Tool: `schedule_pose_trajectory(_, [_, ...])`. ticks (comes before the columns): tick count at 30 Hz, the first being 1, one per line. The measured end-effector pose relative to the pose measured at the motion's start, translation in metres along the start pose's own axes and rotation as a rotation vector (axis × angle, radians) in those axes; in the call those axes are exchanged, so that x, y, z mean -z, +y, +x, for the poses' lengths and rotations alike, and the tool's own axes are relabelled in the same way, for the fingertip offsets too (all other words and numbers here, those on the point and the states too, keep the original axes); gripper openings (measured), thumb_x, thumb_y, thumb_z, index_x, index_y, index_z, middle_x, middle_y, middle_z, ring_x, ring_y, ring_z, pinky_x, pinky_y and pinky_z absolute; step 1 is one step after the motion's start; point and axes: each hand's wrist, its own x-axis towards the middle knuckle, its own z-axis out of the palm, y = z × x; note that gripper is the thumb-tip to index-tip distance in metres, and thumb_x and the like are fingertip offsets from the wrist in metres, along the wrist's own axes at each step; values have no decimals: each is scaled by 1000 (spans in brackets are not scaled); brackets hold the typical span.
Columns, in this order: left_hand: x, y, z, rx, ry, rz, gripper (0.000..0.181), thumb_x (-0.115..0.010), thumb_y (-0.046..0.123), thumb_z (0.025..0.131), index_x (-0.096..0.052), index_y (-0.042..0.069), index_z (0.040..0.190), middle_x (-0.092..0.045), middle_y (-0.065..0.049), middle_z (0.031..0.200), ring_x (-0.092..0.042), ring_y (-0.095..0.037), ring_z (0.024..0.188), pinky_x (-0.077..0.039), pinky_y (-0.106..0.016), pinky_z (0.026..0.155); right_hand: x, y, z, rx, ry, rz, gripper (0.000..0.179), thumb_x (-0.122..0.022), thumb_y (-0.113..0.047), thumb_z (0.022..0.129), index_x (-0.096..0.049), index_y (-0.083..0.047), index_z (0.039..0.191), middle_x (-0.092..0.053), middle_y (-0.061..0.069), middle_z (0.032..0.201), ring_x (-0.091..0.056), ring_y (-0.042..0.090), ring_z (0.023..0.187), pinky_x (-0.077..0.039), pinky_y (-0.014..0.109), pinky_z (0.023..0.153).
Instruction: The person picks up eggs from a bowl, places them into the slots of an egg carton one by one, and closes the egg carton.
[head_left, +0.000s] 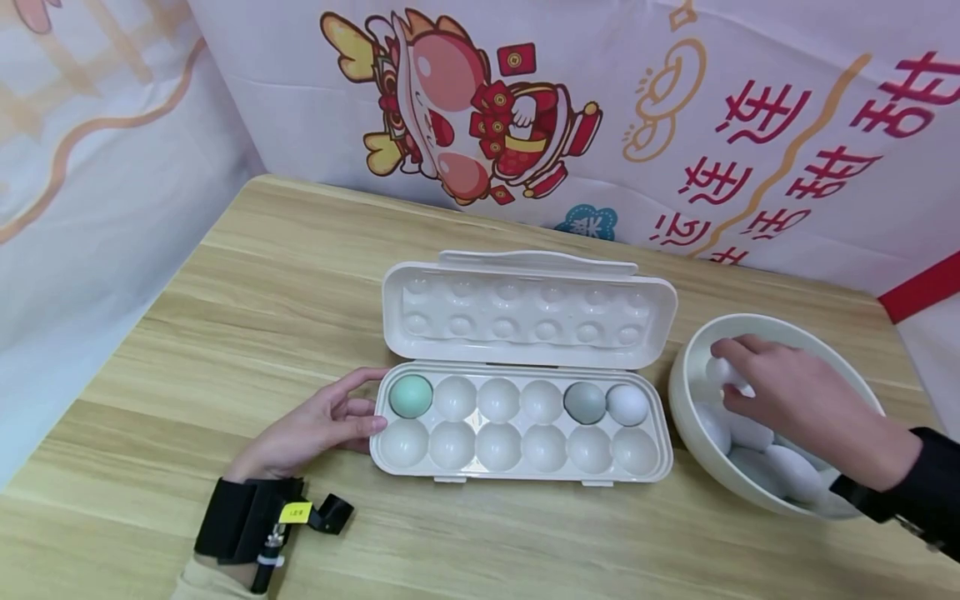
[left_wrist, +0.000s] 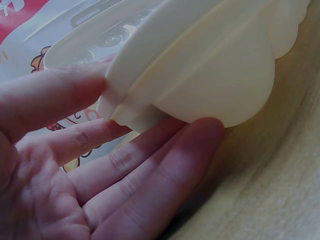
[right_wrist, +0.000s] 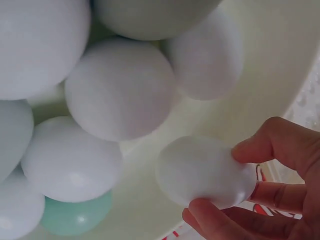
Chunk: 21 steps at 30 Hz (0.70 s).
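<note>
A white plastic egg box [head_left: 472, 477] lies on the table with its lid [head_left: 525, 350] raised at the back. In its back row sit a green egg [head_left: 411, 396] at the left end, then a grey egg [head_left: 584, 403] and a white egg [head_left: 627, 405] at the right end. My left hand [head_left: 307, 425] grips the box's left end, thumb on the rim and fingers around and under it, as the left wrist view shows. Over a cream bowl [head_left: 678, 392], my right hand [head_left: 806, 404] pinches another white egg [right_wrist: 200, 172] between thumb and fingertips, inside the rim.
Inside the bowl are several more white eggs [right_wrist: 120, 90], a greyish one [right_wrist: 155, 15] and a green one [right_wrist: 77, 212]. The bowl stands close to the box's right end. A printed cloth [head_left: 285, 100] hangs behind the wooden table [head_left: 225, 333].
</note>
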Motion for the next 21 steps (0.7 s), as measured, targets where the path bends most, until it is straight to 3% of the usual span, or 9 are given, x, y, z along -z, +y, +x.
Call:
schedule_pose_trajectory(8, [0,0,0,7,5,-7,61,-56,8,91,-21,6,141,-58,-30,113,-63,-30,94,-56,-42,79,8,-11,-7,89,199,-74,48,-83,-12,57,-58,-2,98,-63,9,79,-47,14,55,-53,37,50])
schedule_pose_trajectory(21, [-1,0,-2,-18,-5,-10,62,-56,7,90,-21,4,141,-58,-30,112,-63,-28,95,-56,-41,80,20,-27,-13,137,279,-74,50,-82,-10,55,-57,-4,98,-65,14,85,-51,18,57,-53,41,48])
